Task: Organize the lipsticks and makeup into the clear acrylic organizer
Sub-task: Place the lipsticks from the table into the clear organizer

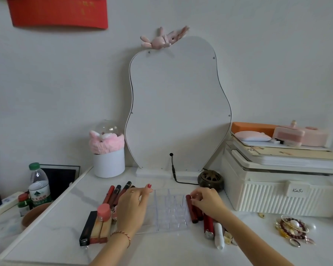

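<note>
Organizer: clear acrylic gridded organizer (168, 212) mid-table, between both hands.
Left hand (132, 207): fingers spread, resting on organizer's left edge.
Right hand (207, 201): pinching dark red lipstick tube (191, 210) beside organizer's right wall.
Around: slim red lip pencils (113, 194) left; brown round incense burner (210, 178) behind.

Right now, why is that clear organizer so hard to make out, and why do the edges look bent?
Head view: soft, even light, faint shadows; the transparent organizer blends into the white table; wide-angle lens bows the storage box and frame edges.

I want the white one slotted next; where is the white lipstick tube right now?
In the head view, the white lipstick tube lies on the white tabletop right of the clear acrylic organizer, beside a red metallic tube, under the right forearm.
</note>
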